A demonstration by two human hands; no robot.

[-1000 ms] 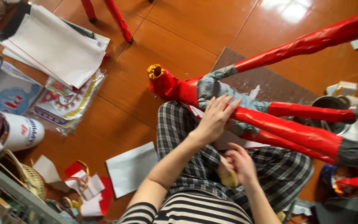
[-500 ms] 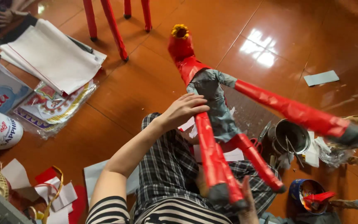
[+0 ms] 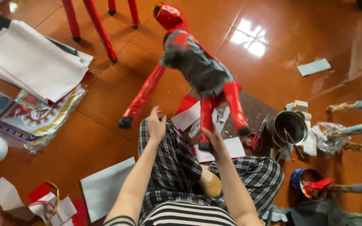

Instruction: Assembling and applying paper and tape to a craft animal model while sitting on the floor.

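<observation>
Right hand [image 3: 211, 137] at lower centre grips one foot of the red paper figure [image 3: 197, 71], now swung upright toward upper centre. Left hand [image 3: 156, 124], off its torso, hovers loosely curled and empty. Scissors [image 3: 256, 136] lie right.

figure [image 3: 197, 71]: glossy red wrap on limbs, matt grey rough papery torso. floor [image 3: 323, 33]: glossy glazed tile. pot [image 3: 290, 127]: dull metal. sheets [image 3: 34, 62]: matt white paper. trousers [image 3: 177, 167]: checked cloth.
</observation>
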